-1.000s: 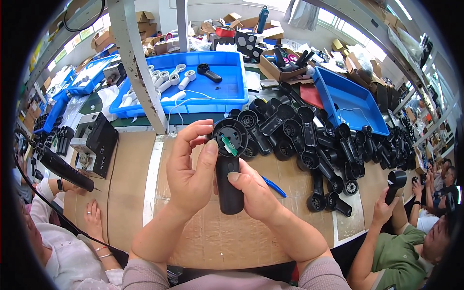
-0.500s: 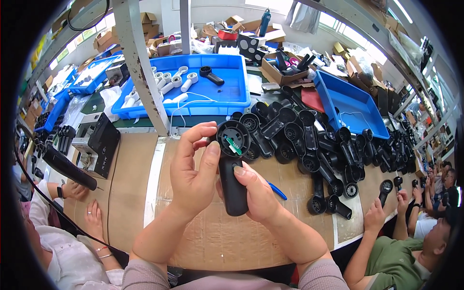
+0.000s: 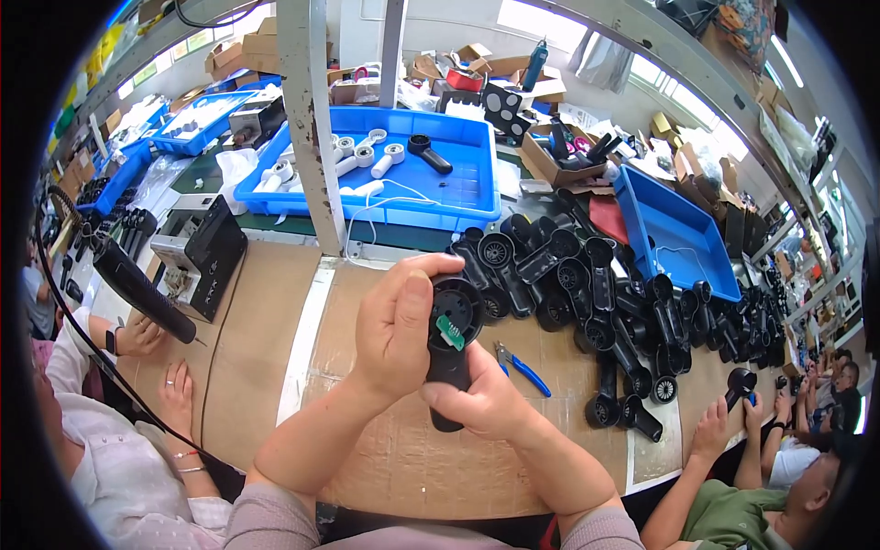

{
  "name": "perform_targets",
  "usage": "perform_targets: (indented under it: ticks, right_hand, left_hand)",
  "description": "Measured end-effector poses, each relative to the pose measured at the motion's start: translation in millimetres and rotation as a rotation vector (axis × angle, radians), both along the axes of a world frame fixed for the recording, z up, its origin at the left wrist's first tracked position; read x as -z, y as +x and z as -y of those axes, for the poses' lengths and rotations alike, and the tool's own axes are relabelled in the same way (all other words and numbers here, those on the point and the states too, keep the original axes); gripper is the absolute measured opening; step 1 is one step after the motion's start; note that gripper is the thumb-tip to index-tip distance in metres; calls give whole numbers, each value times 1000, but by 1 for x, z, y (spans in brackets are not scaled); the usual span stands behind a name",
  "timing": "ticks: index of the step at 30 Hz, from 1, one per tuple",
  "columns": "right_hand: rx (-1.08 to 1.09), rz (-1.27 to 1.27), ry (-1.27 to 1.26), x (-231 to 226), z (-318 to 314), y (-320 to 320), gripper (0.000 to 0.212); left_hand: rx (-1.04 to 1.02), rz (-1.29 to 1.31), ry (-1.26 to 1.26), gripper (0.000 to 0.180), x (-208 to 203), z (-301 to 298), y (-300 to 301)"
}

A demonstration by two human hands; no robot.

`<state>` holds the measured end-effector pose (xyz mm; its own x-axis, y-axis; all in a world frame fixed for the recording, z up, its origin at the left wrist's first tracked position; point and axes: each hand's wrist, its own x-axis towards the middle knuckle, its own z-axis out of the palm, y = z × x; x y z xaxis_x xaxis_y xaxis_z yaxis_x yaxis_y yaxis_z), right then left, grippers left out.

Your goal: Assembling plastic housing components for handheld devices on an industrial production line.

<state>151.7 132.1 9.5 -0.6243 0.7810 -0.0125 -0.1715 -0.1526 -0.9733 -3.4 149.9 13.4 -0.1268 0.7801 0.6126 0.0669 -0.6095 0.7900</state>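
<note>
Between my hands, above the bench, is a black handheld fan housing (image 3: 456,301), its round open head facing up toward me. Inside the head sits a small green circuit board (image 3: 450,333), tilted against the lower rim. My left hand (image 3: 392,335) is closed around the left side of the head and upper handle. Lower down, my right hand (image 3: 488,401) grips the handle, with its thumb laid across the front. Much of the handle is hidden by the fingers. A pair of blue-handled cutters (image 3: 527,372) lies on the bench just right of my right hand.
A big pile of black fan housings (image 3: 596,293) spreads over the right side. Behind stand a blue tray (image 3: 472,188) with white fan parts and a second blue tray (image 3: 674,215). An electric screwdriver (image 3: 142,284) hangs at left by a person's hands. Another person works at right.
The fan housing has come lower and tilted, and my left hand now wraps closer around its head. More of the cutters shows. The whole view has shifted slightly.
</note>
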Motion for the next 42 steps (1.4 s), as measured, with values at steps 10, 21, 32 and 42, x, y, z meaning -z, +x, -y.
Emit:
perform_targets:
  ticks: [10, 21, 32, 42]
  right_hand:
    - [71, 36, 265, 14, -15, 1, 50]
    - [-186, -677, -379, 75, -40, -7, 46]
    - [-78, 404, 93, 73, -4, -67, 66]
    - [69, 821, 910, 121, 5, -191, 74]
  left_hand:
    - [-184, 139, -30, 31, 8, -18, -24]
    - [133, 237, -70, 17, -31, 31, -6]
    - [431, -195, 394, 10, -37, 67, 24]
    - [344, -214, 474, 11, -33, 78, 20]
